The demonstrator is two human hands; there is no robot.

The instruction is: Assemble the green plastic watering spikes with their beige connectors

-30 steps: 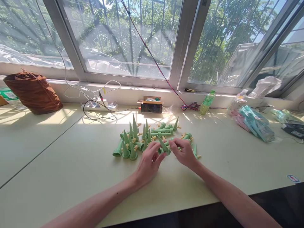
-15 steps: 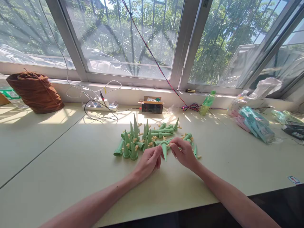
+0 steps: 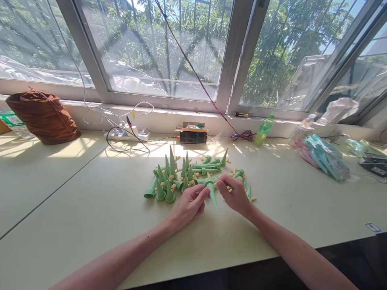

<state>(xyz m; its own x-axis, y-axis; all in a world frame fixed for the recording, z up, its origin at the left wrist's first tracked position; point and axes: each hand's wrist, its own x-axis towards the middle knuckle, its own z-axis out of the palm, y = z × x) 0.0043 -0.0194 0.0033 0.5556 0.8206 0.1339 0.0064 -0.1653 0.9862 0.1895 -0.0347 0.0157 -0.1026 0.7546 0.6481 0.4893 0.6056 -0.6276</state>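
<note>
My left hand (image 3: 193, 201) is closed around the cap end of a green plastic watering spike (image 3: 213, 197), whose pointed tip slants down and to the right. Close to the spike's cap, my right hand (image 3: 234, 193) is pinched, with a bit of a small beige valve (image 3: 215, 184) showing at its fingertips; the rest of that piece is hidden. Just beyond both hands lies a group of similar green spikes (image 3: 172, 161), several upright on their caps and others on their sides, many with beige valves attached.
At the back are a power strip (image 3: 121, 135) with cables, a dark box-shaped device (image 3: 193, 137) and a green bottle (image 3: 264, 131). A brown drawstring bag (image 3: 44, 117) stands at left. Plastic-wrapped packs (image 3: 326, 157) lie at right. The table's front edge (image 3: 242, 262) runs below my arms.
The spike in my left hand has tilted, its tip swinging down and to the right. My right hand has stayed close to the cap, and the beige valve shows less.
</note>
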